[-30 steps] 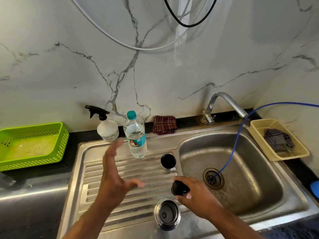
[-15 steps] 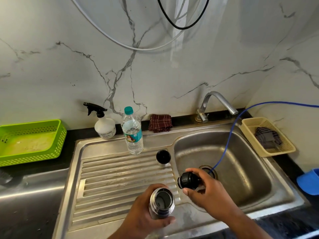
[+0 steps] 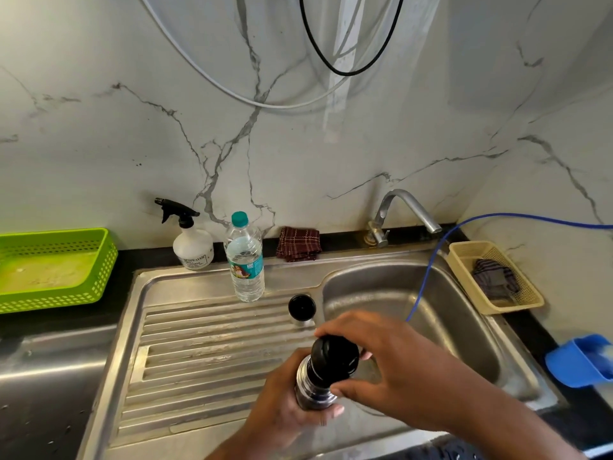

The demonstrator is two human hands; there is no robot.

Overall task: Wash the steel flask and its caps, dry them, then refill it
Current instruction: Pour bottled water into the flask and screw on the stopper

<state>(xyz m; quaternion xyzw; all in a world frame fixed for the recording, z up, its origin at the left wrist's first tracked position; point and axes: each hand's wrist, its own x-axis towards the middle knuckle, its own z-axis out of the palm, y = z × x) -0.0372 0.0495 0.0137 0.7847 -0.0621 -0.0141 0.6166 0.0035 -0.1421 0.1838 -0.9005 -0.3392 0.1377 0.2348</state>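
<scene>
**Desk:** Where is the flask?

**Me:** In my left hand (image 3: 288, 411), with the fingers wrapped round the flask (image 3: 310, 391) body, over the front of the sink (image 3: 431, 293). My right hand (image 3: 398, 370) comes from above, thumb and fingers curled round the black stopper (image 3: 335, 360), which sits at the flask mouth. I cannot tell whether it is threaded in.

**Desk:** How will it handle?

**Me:** It's rigid, smooth steel, and I'd guess slippery if wet. I'd take a full wrap at mid-body and twist the stopper by its rim. I can't judge its weight because the contents are hidden.

**Desk:** And the other cap?

**Me:** The cap (image 3: 302, 308) stands on the drainboard (image 3: 199, 343) just beyond my right hand, touching neither hand.

**Desk:** Any writing?

**Me:** The bottle (image 3: 246, 260) beyond my left hand has a teal label with a picture, but the wording is too small to read. The sprayer (image 3: 192, 242) further left carries print I can't read. I see nothing legible on the flask.
</scene>
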